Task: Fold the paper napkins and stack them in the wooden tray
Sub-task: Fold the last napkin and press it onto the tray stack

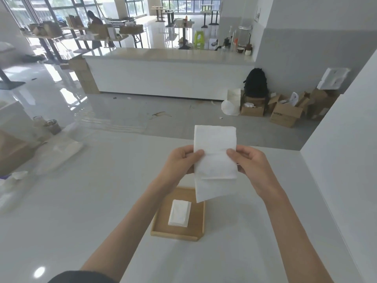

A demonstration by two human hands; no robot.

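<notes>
I hold a white paper napkin (215,139) up in the air above the white table, partly folded, with a fold line across its lower part. My left hand (179,162) pinches its left edge and my right hand (250,162) pinches its right edge, thumbs on the front. Below the napkin on the table lies the wooden tray (159,231), its far right corner hidden by the hanging paper. A small stack of folded white napkins (179,213) lies inside the tray, left of its centre.
The white table (91,201) spreads out around the tray. At its left end lie a clear plastic pack (59,154) and a crumpled tissue (19,174). A white wall (342,160) borders the table on the right. Beyond the far edge is open floor.
</notes>
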